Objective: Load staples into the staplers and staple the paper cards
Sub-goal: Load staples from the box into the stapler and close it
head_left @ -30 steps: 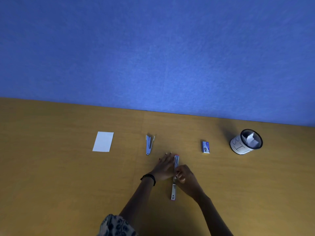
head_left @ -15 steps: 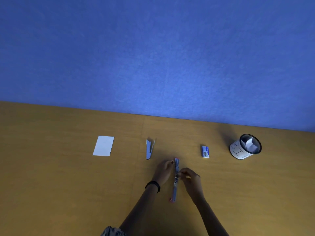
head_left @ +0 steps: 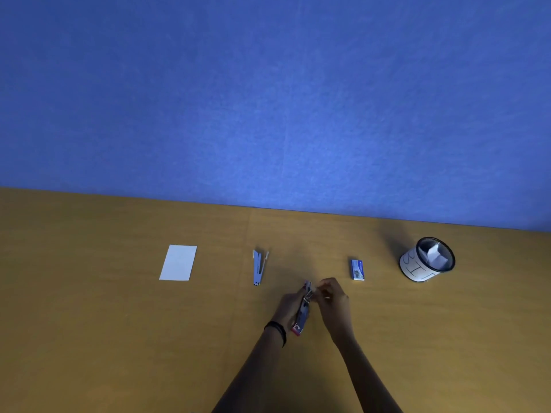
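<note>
The worktop [head_left: 89, 338] runs wide and bare on its left side and along the near side, where only the two forearms cross it. Its far edge meets a blue wall [head_left: 268, 99]; the other edges lie outside the view.

The stapler [head_left: 301, 315] is held just above the worktop's middle, nearer the viewer than the row of other things, with its red end pointing toward the near side. The left hand [head_left: 286, 307], with a black wristband [head_left: 278, 331] on its wrist, curls its fingers round the stapler's body from the left. The right hand [head_left: 333, 296] comes in from the right, and its fingertips pinch at the metal part at the stapler's far end. Whether staples sit between those fingertips is too small to tell.

A row of things lies between the hands and the far edge, each well apart from the next. A white paper card [head_left: 178, 262] lies flat toward the left. The second stapler [head_left: 258, 267] lies opened in a narrow V, to the left of the hands and beyond them. A small blue staple box [head_left: 357, 269] rests near the right hand, just beyond it. A round cup [head_left: 417, 268] with a white label stands farthest right, with folded paper inside it.
</note>
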The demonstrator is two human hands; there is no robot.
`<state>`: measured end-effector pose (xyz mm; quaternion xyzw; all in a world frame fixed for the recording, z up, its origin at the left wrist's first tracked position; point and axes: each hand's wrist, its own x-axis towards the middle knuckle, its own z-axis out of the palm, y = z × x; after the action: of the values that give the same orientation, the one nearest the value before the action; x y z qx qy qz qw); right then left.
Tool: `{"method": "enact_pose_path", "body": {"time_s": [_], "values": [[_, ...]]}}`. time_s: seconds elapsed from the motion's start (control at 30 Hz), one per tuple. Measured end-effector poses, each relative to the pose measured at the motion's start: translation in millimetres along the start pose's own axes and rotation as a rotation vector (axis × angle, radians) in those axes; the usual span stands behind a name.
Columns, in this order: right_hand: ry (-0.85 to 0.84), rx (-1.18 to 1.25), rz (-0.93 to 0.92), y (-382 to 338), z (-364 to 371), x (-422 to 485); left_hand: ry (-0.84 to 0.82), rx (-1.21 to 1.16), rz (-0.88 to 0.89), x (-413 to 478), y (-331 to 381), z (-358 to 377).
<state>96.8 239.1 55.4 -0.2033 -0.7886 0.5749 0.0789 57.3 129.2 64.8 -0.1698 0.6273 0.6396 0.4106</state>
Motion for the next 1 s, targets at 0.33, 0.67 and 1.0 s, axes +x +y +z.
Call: {"method": "enact_pose_path", "body": {"time_s": [0.33,0.67,1.0], "values": [[0.086,-0.174,-0.081,-2.0,2.1,18.5,-0.014,-0.04,0.121,-5.1,10.0,2.3],[-0.061,-0.436,-0.133,-7.0,-3.8,36.9,-0.022,-0.013,0.171,-4.9,6.6,2.6],[-0.057,-0.6,-0.288,-18.4,-2.5,21.7,-0.006,-0.009,0.186,-6.8,4.8,-1.9]]}}
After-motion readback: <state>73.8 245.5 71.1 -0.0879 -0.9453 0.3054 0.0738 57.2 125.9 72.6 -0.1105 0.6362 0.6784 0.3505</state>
